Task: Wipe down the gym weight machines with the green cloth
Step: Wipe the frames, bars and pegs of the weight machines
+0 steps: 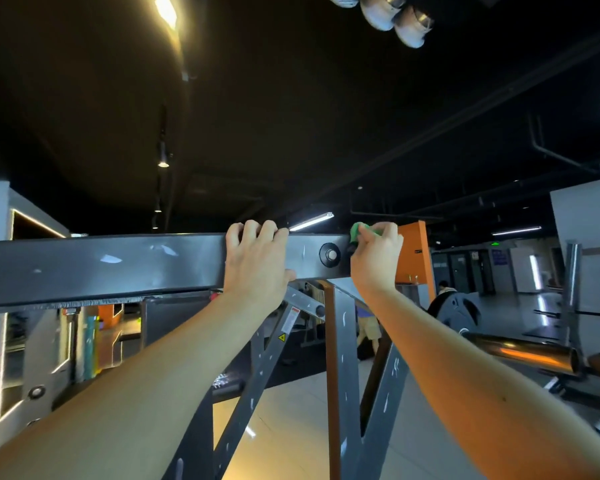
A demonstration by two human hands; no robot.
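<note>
hands: left hand (253, 261) curled over top edge of long dark grey metal beam (101, 265), right hand (374, 261) pinching small bunched green cloth (355, 232) | cloth: pressed on beam top, just right of round black bolt (329, 254) | risk: may drop cloth if pinch loosens; may snag on bolt

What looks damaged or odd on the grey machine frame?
The grey crossbeam shows pale scuffs or smears, as do the slanted struts below. Whether chipped paint or glare, I cannot tell. Nothing else stands out.
</note>
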